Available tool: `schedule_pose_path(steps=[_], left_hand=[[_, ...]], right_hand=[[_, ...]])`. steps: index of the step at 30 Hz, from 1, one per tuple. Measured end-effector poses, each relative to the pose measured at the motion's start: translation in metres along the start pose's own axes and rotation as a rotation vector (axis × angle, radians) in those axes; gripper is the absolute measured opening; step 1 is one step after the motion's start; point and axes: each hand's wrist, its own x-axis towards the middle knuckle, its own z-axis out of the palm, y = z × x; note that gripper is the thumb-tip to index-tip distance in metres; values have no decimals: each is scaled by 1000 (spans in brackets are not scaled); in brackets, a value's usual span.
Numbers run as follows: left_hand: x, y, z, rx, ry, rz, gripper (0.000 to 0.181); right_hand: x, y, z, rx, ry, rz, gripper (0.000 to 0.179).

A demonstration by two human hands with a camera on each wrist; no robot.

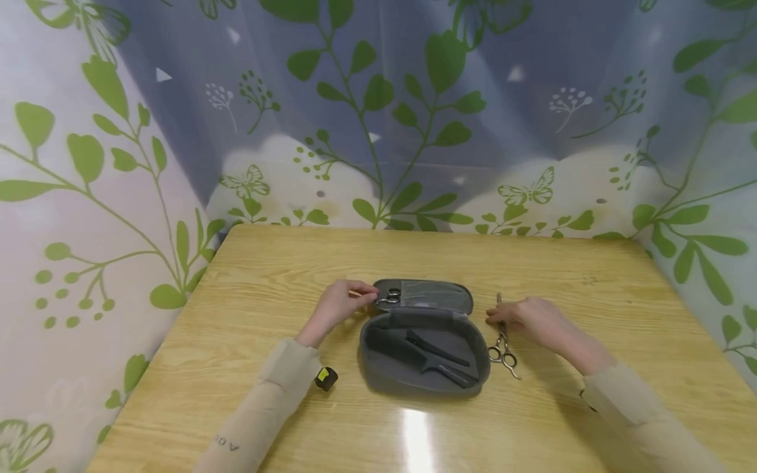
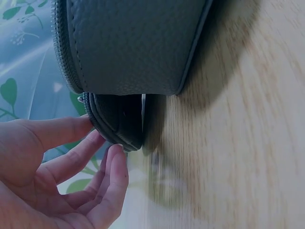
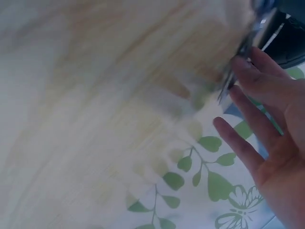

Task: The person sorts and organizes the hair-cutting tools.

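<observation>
A grey zippered case (image 1: 408,386) stands on the table with its lid (image 1: 437,295) folded back. My left hand (image 1: 334,307) pinches the lid's left edge between thumb and fingers, close-up in the left wrist view. In the lid's mesh pocket, the finger rings of a pair of scissors (image 1: 391,297) show at the left end. Two dark, long-handled tools lie in the case; the nearer handle (image 1: 452,373) looks like a comb's. Right of the case, my right hand (image 1: 541,320) pinches another pair of hair scissors (image 1: 503,345) near the blades, rings pointing toward me.
A small black-and-yellow object (image 1: 325,378) is beside my left sleeve, left of the case. The wooden table (image 1: 284,263) ends at a patterned curtain (image 1: 390,131) behind and at both sides.
</observation>
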Motion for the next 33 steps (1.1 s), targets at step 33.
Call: schedule_pose_path(steps=[33], left_hand=[[0,3,0,13,-8,-16,21]], right_hand=[[-38,3,16,-182,315,-223,29]])
